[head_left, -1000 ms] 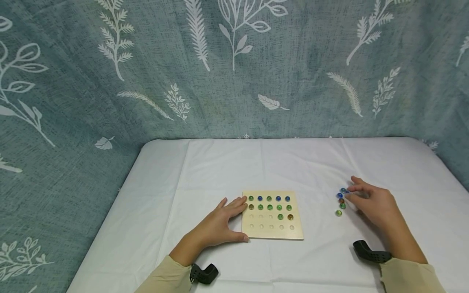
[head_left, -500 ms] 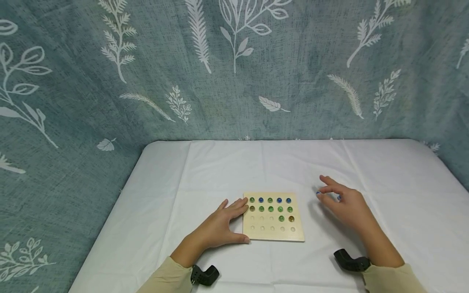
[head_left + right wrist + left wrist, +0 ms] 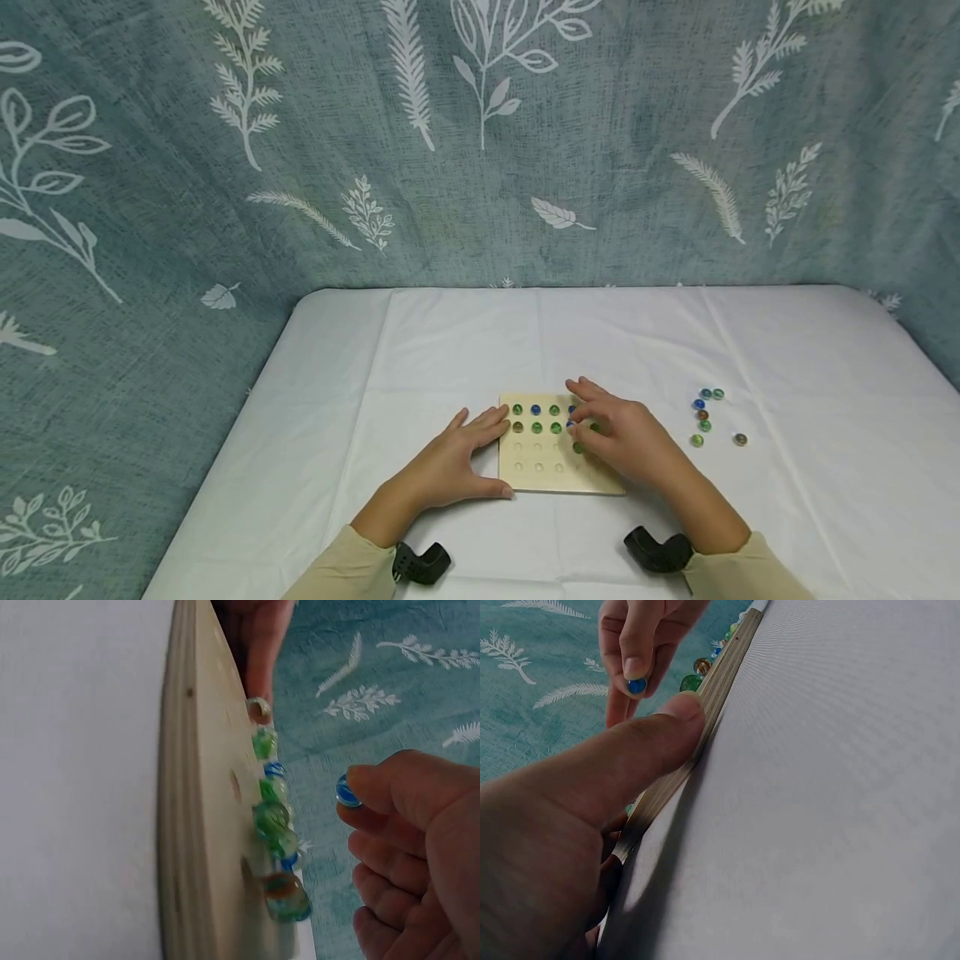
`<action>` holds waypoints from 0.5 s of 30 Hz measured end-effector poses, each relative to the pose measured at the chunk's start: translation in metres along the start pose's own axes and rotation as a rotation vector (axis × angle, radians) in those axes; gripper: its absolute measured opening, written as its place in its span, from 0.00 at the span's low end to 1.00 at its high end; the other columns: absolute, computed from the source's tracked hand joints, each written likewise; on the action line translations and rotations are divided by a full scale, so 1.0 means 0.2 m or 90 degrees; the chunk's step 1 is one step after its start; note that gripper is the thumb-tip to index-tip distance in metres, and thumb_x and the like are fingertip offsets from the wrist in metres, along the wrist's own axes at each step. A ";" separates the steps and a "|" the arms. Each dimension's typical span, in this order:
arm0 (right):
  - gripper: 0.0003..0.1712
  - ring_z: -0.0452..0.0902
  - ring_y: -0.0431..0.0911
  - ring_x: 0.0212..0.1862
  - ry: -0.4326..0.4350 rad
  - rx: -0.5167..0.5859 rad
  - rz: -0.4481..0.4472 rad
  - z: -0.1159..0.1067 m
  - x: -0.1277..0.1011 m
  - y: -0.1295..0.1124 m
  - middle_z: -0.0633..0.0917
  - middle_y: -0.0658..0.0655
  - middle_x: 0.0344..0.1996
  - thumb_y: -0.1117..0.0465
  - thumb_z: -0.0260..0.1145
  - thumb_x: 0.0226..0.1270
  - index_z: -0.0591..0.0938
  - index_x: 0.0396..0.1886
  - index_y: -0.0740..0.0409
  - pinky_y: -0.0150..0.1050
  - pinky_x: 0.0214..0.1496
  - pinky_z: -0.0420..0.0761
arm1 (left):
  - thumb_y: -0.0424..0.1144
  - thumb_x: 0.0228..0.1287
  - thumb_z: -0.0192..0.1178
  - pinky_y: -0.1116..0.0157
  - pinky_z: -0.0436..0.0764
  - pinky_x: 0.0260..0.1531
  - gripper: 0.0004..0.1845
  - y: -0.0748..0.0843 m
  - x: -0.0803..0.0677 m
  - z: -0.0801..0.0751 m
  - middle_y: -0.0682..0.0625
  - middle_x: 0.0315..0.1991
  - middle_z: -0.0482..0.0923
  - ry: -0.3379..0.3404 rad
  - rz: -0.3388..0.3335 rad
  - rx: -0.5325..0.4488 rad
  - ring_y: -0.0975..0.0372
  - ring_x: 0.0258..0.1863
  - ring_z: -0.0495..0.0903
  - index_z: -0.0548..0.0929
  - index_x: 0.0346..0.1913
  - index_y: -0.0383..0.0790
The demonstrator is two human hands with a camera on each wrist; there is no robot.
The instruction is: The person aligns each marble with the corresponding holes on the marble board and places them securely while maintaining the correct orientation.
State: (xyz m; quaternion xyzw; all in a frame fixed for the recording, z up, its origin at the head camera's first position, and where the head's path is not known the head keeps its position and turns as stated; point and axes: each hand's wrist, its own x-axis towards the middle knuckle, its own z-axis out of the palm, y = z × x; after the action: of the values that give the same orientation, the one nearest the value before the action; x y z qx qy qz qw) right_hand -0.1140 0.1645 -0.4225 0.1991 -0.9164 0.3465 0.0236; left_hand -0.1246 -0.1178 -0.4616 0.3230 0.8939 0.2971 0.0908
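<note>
My right hand [image 3: 626, 437] hovers over the wooden board [image 3: 540, 477], fingers curled, pinching a blue marble [image 3: 346, 792] between thumb and fingertip just above the holes. My left hand [image 3: 453, 458] lies flat and relaxed against the board's left edge, thumb pressing its near side. Green, blue and brown marbles fill the board's far rows. Loose marbles [image 3: 702, 414] sit on the bench, well apart.

Left hand [image 3: 457, 467] flat against the left edge of the wooden board [image 3: 540, 471], thumb along its near corner. Right hand [image 3: 626, 442] over the board's right part, covering some marbles. Loose marbles [image 3: 705, 414] clustered to the right on the white cloth [image 3: 450, 350].
</note>
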 end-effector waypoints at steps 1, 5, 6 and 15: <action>0.04 0.65 0.56 0.72 -0.005 -0.004 -0.010 0.01 0.00 -0.01 0.75 0.58 0.67 0.61 0.70 0.64 0.88 0.38 0.52 0.56 0.65 0.76 | 0.65 0.46 0.72 0.52 0.44 0.79 0.51 0.00 0.00 0.00 0.57 0.77 0.55 0.000 0.001 0.001 0.63 0.77 0.53 0.68 0.72 0.45; 0.05 0.65 0.57 0.72 -0.027 -0.021 -0.021 0.04 0.01 -0.02 0.74 0.59 0.68 0.61 0.70 0.63 0.88 0.38 0.52 0.56 0.67 0.74 | 0.65 0.46 0.71 0.52 0.44 0.79 0.51 0.00 0.00 0.00 0.57 0.77 0.55 -0.001 0.000 0.002 0.64 0.77 0.53 0.68 0.73 0.45; 0.05 0.65 0.57 0.72 -0.032 -0.025 -0.018 0.04 0.01 -0.03 0.74 0.58 0.68 0.61 0.71 0.63 0.88 0.38 0.52 0.56 0.67 0.74 | 0.66 0.46 0.71 0.51 0.44 0.79 0.51 0.00 0.00 0.00 0.57 0.77 0.55 0.000 0.000 0.002 0.64 0.77 0.53 0.68 0.73 0.45; 0.06 0.64 0.56 0.72 -0.078 -0.063 -0.026 0.08 0.01 -0.04 0.73 0.58 0.69 0.59 0.72 0.62 0.88 0.38 0.52 0.57 0.69 0.72 | 0.66 0.47 0.70 0.52 0.44 0.79 0.51 0.00 0.00 0.00 0.58 0.77 0.55 -0.003 -0.002 0.001 0.63 0.77 0.53 0.68 0.73 0.45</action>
State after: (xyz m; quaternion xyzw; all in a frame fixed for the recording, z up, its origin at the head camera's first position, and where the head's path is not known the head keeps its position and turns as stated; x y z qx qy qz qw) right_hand -0.1115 0.1485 -0.4292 0.2370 -0.9279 0.2874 -0.0161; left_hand -0.1243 -0.1179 -0.4616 0.3227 0.8944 0.2954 0.0929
